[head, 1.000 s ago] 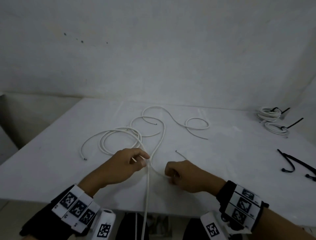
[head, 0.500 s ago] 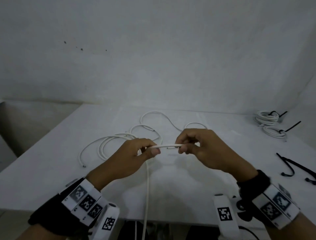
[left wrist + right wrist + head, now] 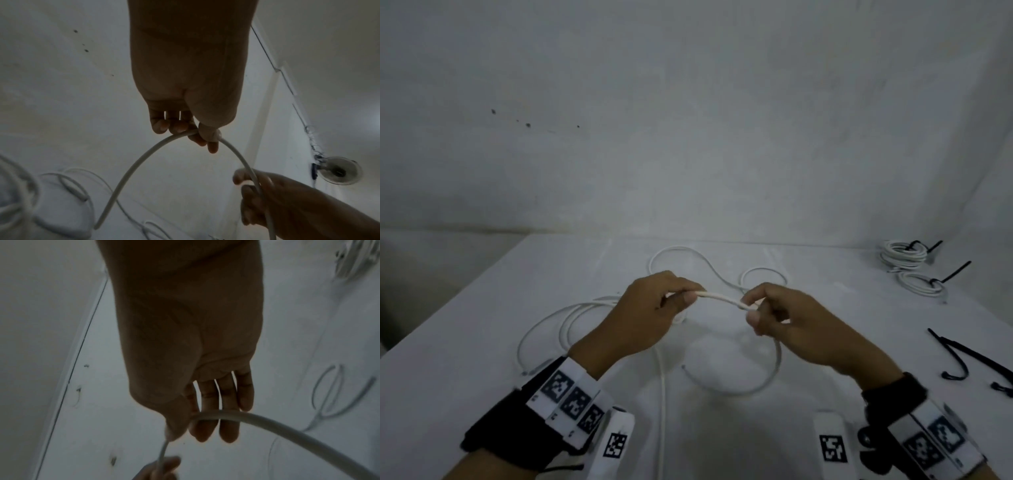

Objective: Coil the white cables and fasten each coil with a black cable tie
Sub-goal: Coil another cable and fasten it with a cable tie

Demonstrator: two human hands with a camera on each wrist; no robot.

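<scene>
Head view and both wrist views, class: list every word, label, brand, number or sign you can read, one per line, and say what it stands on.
No readable words, brands or numbers in any view.
Left wristband: black-and-white square code markers, patterns only; tiny marks under them, too small to read.
Right wristband: the same kind of markers, no legible text.
White cable, black cable ties: no print visible.

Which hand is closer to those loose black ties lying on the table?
Right. The right hand is between the middle and the black ties at the right edge; the left hand is farther left, beyond it.
</scene>
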